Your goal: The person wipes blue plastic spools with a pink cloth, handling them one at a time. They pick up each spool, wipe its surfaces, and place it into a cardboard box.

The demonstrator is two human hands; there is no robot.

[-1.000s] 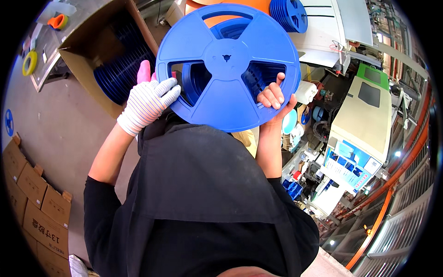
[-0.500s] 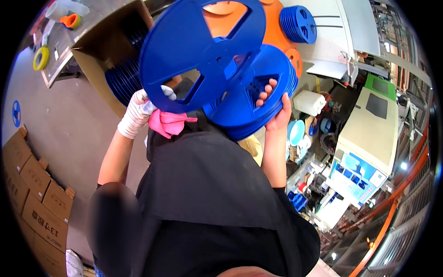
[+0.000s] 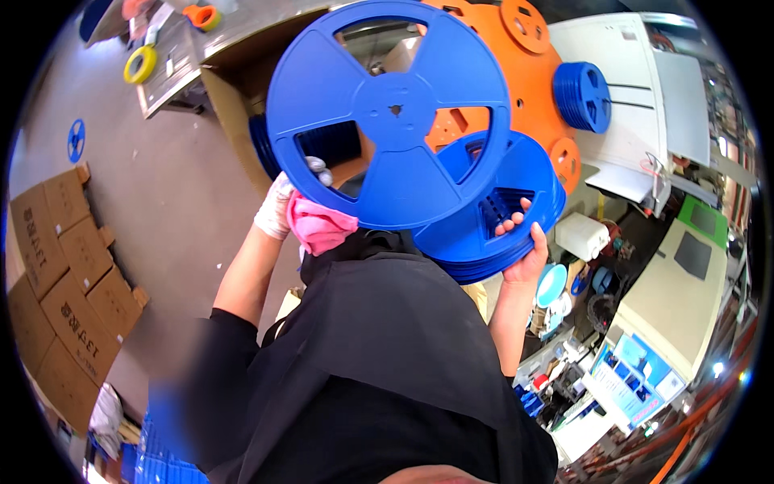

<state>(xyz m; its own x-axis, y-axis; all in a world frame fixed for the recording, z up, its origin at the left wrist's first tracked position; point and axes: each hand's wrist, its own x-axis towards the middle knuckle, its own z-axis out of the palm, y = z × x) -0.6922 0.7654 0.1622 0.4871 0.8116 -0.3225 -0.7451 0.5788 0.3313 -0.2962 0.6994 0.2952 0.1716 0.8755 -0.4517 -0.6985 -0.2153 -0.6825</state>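
My left hand (image 3: pixel 280 202), in a white striped glove, is closed on the rim of a large blue plastic reel (image 3: pixel 464 68). Its gloved fingertips poke through one of the reel's openings, and a pink cloth (image 3: pixel 321 225) is pressed against the lower rim under the same hand. The reel is raised, its face turned broadly toward me. Bare-skinned, my right hand (image 3: pixel 530 252) grips a stack of similar blue reels (image 3: pixel 528 181) from the right side, fingers through an opening. The raised reel hides the upper left of that stack.
Beyond the reels stands an orange round fixture (image 3: pixel 528 97), with blue reels (image 3: pixel 582 97) on rods at a white panel. An open carton (image 3: pixel 234 113) holds more blue reels. Boxes (image 3: pixel 81 310) are piled at left; a beige-green machine (image 3: pixel 677 274) stands right. Yellow tape (image 3: pixel 140 64) lies on the table.
The reel in my left hand has tilted to face me more squarely. The whole view has shifted, so the surroundings sit farther right and lower. Both hands keep their grips.
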